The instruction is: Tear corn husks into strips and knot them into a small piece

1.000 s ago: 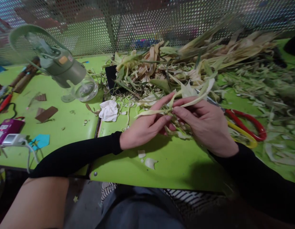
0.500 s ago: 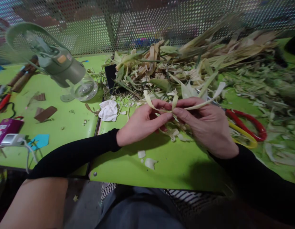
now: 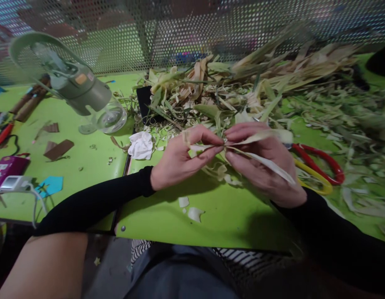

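My left hand (image 3: pixel 183 160) and my right hand (image 3: pixel 261 164) meet over the green table (image 3: pixel 223 216), both pinching pale dried leaf strips (image 3: pixel 264 137) where they cross at the fingertips. One strip runs right over my right hand's fingers and another trails down across its back toward the wrist. A short end curls up by my left thumb. Loose leaf scraps (image 3: pixel 222 172) lie under both hands. Both arms wear black sleeves.
A large heap of dried leaves and husks (image 3: pixel 242 83) covers the table's back and right. Red and yellow handled scissors (image 3: pixel 320 168) lie right of my hand. A small green fan (image 3: pixel 71 83), crumpled tissue (image 3: pixel 142 144), brown card pieces (image 3: pixel 58 148) and a purple box (image 3: pixel 8 166) sit left.
The strips have been worked between my fingertips: the long end that pointed up to the right now lies down across my right hand. My left fingers have curled tighter.
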Tool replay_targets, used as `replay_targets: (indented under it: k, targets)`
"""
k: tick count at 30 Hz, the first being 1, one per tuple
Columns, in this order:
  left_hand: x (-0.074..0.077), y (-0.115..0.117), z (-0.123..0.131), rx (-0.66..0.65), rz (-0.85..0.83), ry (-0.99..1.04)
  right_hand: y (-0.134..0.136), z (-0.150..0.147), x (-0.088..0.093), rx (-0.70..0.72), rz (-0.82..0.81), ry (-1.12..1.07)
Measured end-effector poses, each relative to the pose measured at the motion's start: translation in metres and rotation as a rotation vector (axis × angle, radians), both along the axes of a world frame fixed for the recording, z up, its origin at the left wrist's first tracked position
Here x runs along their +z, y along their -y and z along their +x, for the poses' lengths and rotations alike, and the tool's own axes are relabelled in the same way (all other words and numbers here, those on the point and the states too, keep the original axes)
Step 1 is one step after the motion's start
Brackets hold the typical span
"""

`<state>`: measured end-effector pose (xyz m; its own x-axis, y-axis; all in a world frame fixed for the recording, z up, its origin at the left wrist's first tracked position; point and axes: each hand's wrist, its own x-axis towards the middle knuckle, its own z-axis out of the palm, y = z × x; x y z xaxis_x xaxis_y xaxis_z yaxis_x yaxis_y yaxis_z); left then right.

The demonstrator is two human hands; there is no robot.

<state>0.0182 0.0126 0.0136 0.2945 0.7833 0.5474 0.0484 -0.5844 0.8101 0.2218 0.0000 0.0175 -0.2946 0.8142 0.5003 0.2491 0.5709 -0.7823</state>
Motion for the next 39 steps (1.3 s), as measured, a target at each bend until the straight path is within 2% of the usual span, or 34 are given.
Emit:
replay_targets:
  k: [2,5,7,12,15,18,21,23,25,27,30,33,36,39]
  targets:
    - [0.005,0.002,0.0,-0.089,-0.147,0.062,0.001,0.001,0.0,0.033,-0.045,0.022]
    - [0.008,0.003,0.0,-0.289,-0.492,0.177,-0.002,0.002,-0.002,0.069,-0.164,0.102]
    - [0.006,0.002,0.001,-0.371,-0.677,0.268,-0.005,0.002,-0.003,0.075,-0.189,0.171]
    - [0.007,-0.004,0.0,-0.381,-0.95,0.396,-0.013,0.004,-0.006,0.04,-0.188,0.148]
    - [0.021,-0.008,-0.005,-0.25,-0.922,0.448,-0.019,0.007,-0.007,-0.037,-0.258,0.107]
    - [0.04,-0.014,-0.013,0.001,-0.771,0.549,-0.027,0.009,-0.009,-0.182,-0.332,0.036]
    - [0.045,-0.018,-0.017,0.118,-0.684,0.661,-0.029,0.008,-0.01,-0.308,-0.301,-0.046]
    - [0.038,-0.018,-0.015,0.096,-0.714,0.598,-0.025,0.005,-0.009,-0.342,-0.236,-0.047]
    - [0.027,-0.014,-0.01,0.001,-0.755,0.518,-0.02,0.002,-0.007,-0.312,-0.187,0.02]
    - [0.014,-0.01,-0.005,-0.065,-0.776,0.483,-0.014,-0.002,-0.004,-0.218,-0.193,0.091]
    - [0.001,-0.005,0.001,-0.13,-0.757,0.472,-0.009,-0.006,-0.001,-0.037,-0.287,0.141]
    - [-0.005,-0.005,0.003,-0.168,-0.726,0.479,-0.006,-0.009,-0.002,0.04,-0.358,0.206]
    - [-0.007,-0.005,0.004,-0.203,-0.739,0.45,-0.004,-0.011,-0.004,0.028,-0.356,0.279]
    - [-0.006,-0.004,0.005,-0.212,-0.754,0.431,-0.001,-0.014,-0.005,0.015,-0.362,0.257]
